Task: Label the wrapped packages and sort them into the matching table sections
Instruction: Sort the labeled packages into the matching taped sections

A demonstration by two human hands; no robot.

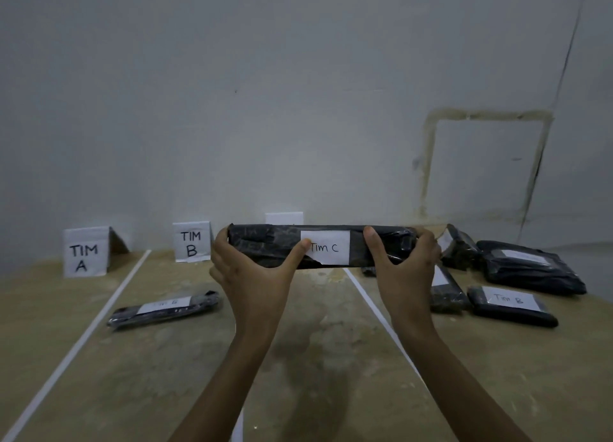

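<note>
Sorting is underway: left hand [252, 276] and right hand [403, 272] are gripping the package [265, 246], marked Tim C, raised just right of the B sign [191, 242]; its section is probably lying further right.

Cards read TIM A [85, 252], TIM B [191, 242]; package labels read Tim C [325, 247], Tim B [509, 298].

Both forearms reach forward. The left hand [252, 276] and right hand [404, 269] each grip one end of the package [265, 246], thumbs on its front, fingers curled behind.
</note>
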